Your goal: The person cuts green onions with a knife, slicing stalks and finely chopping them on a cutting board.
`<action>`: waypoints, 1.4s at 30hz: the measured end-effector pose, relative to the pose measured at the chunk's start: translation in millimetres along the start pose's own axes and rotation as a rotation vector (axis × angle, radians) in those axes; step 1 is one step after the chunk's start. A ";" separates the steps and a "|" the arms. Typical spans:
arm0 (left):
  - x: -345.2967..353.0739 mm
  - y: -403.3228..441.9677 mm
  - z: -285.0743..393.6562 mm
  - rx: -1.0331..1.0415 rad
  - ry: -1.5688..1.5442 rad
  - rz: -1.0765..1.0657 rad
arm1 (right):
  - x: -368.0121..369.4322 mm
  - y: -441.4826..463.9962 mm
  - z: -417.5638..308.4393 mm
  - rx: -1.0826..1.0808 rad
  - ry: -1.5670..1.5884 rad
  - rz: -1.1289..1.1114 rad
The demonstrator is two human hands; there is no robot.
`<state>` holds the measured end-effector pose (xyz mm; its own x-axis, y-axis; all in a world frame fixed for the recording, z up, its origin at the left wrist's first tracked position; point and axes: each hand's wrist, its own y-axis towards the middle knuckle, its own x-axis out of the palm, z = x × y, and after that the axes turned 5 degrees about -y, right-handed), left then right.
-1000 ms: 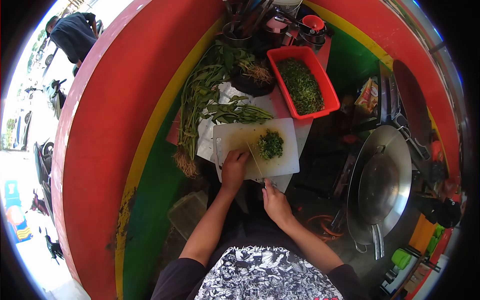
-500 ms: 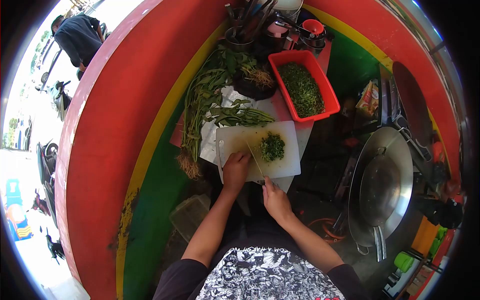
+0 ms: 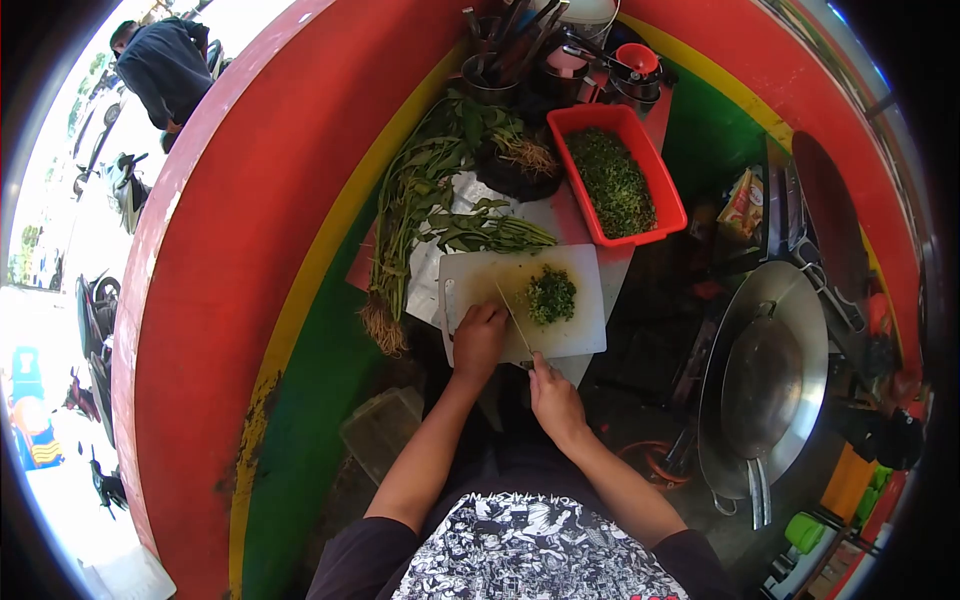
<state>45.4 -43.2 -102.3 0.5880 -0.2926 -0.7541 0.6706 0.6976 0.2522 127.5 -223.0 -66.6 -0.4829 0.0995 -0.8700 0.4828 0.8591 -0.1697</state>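
A white cutting board [image 3: 585, 335] carries a small heap of chopped greens [image 3: 552, 295] on its right half. My right hand [image 3: 556, 400] is closed round the handle of a knife [image 3: 514, 318], whose thin blade slants up and left across the board. Just left of the blade, my left hand [image 3: 482, 335] rests on the board with its fingers curled in. Whatever those fingers hold, if anything, is hidden beneath them. Beyond the board's far edge lie leafy green stems [image 3: 490, 232], and a longer rooted bunch [image 3: 395, 235] stretches along the left.
A red tub [image 3: 660, 232] of chopped greens stands behind the board to the right. Utensils in a pot [image 3: 490, 88] are at the back. Large metal pans [image 3: 812, 360] hang or lean at right. A curved painted wall [image 3: 215, 300] bounds the left; a person [image 3: 165, 75] is beyond it.
The whole view has shifted slightly. Both hands and the knife keep nearly the same place on the board, and the heap of chopped greens looks much the same.
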 end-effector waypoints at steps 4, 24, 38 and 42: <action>-0.9 -0.7 1.5 -0.015 0.003 -0.034 | 1.0 20.0 -2.8 0.028 -0.056 -0.052; 6.6 -1.5 -4.3 -0.110 -0.100 0.036 | 8.4 49.1 -8.2 -0.022 0.198 0.090; 3.6 -12.4 -7.9 0.067 -0.052 0.061 | 14.0 48.5 -4.4 -0.052 0.123 0.101; 1.3 -10.1 -8.0 0.085 -0.052 0.044 | 3.1 33.9 8.2 -0.020 0.191 0.164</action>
<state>35.7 -45.4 -110.7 0.6390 -0.2977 -0.7093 0.6781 0.6534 0.3367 148.4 -197.7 -78.9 -0.5291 0.3300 -0.7817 0.5529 0.8330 -0.0226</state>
